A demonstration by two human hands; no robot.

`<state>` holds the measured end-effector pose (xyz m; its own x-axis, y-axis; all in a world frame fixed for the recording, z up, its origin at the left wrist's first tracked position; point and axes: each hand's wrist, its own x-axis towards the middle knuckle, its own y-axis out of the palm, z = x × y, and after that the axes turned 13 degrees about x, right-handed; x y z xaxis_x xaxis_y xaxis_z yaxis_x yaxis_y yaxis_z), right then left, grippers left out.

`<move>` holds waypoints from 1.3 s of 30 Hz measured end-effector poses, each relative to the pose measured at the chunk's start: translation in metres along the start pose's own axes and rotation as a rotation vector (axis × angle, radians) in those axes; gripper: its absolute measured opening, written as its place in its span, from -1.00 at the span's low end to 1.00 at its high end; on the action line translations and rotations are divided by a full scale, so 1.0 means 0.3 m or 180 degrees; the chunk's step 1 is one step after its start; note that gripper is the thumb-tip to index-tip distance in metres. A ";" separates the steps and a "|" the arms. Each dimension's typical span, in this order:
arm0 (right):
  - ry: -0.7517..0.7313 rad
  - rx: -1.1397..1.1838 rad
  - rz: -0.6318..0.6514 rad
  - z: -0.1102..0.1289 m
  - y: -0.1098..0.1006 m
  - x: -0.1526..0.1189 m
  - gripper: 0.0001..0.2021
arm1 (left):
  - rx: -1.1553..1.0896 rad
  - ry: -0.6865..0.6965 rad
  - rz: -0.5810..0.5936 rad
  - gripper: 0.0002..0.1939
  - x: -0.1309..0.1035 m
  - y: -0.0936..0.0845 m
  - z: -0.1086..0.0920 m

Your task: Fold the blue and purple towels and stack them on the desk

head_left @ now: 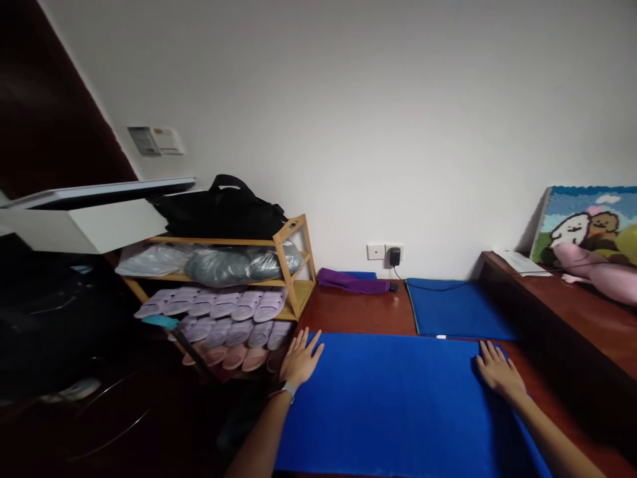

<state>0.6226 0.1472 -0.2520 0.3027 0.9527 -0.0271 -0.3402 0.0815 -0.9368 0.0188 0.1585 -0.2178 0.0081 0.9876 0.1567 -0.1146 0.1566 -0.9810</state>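
A large blue cloth (393, 405) lies spread flat on a reddish-brown wooden surface (343, 315). My left hand (301, 358) rests palm down at the cloth's far left corner, fingers spread; a watch circles that wrist. At the far right corner my right hand (497, 372) also lies flat on the cloth with its fingers apart. Neither hand grips anything. Behind the right half sits a second blue cloth (458, 309) with a green edge, folded flat. A rolled purple cloth (353, 281) lies against the wall.
To the left, a wooden shoe rack (293, 265) holds several purple slippers (246, 303) and a black bag (226, 212). A black adapter (395, 256) is plugged into the wall, its cord trailing down. On the raised ledge (562, 292) at right are a pink balloon-like object (604, 275) and a dog picture (587, 226).
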 end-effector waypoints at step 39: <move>-0.0135 -0.0087 0.0108 -0.096 -0.034 0.011 -0.31 | -0.0101 -0.0176 -0.0042 -0.44 0.023 0.013 -0.008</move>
<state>0.6526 0.1412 -0.2526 0.2533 0.9664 -0.0449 -0.3250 0.0413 -0.9448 0.0207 0.1661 -0.2209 -0.0456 0.9835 0.1749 -0.0834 0.1707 -0.9818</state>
